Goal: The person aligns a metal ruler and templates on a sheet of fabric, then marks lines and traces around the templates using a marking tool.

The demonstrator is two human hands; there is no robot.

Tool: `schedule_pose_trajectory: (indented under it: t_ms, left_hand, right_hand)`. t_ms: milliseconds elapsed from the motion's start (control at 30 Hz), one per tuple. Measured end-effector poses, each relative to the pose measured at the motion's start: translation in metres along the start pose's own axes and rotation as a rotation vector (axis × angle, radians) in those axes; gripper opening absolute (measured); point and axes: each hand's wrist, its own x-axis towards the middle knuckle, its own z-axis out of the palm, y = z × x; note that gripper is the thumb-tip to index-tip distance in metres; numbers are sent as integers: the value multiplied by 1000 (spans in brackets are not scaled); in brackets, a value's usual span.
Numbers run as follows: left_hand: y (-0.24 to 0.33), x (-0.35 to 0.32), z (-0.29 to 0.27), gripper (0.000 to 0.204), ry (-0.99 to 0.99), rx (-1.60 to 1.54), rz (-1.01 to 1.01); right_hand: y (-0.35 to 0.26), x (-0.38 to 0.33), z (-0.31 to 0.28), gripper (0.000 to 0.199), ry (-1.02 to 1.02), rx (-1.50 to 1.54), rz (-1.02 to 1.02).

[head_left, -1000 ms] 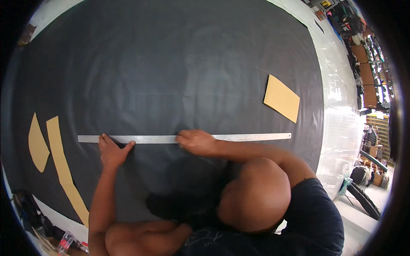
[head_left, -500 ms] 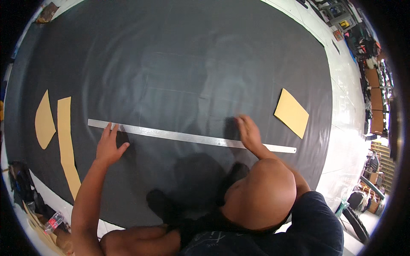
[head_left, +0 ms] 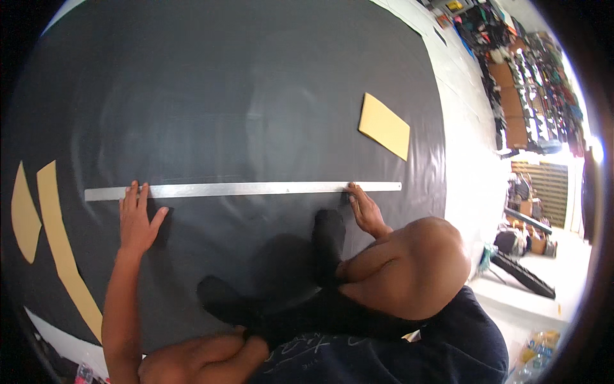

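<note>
A long steel ruler (head_left: 249, 189) lies nearly level across black sheet material (head_left: 211, 109). My left hand (head_left: 136, 221) is open near the ruler's left end, fingertips resting on the metal and thumb spread away. At the ruler's near edge, towards its right end, my right hand (head_left: 366, 210) touches it with outstretched fingertips. Nothing shows in either hand. Faint pale lines run on the sheet just beyond the ruler.
A curved yellow piece (head_left: 25, 214) and a long bent yellow strip (head_left: 59, 237) lie at the left. A four-sided yellow piece (head_left: 385, 127) rests beyond the ruler's right end. White floor (head_left: 472, 160) borders the sheet, with cluttered shelves (head_left: 511, 83) further right. My legs and feet are close below.
My right hand has drawn back from beyond the ruler to its near edge, its fingertips coming down there. My left hand stays by the left end. The whole view has shifted and turned.
</note>
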Motion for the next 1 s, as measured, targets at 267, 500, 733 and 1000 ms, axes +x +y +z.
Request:
schedule_pose_trajectory:
  t_ms: [267, 500, 733, 1000]
  left_hand:
    - [-4, -66, 66, 62, 267, 40, 109]
    - [-18, -68, 89, 60, 338, -72, 234]
    - [-16, -64, 80, 60, 403, -49, 237]
    - [-11, -64, 82, 58, 398, -93, 236]
  right_hand:
    - [-12, -65, 9, 36, 21, 159, 261]
    - [-30, -89, -35, 28, 95, -86, 519]
    - [-63, -150, -136, 29, 167, -284, 681]
    - [-102, -176, -230, 33, 112, -464, 807]
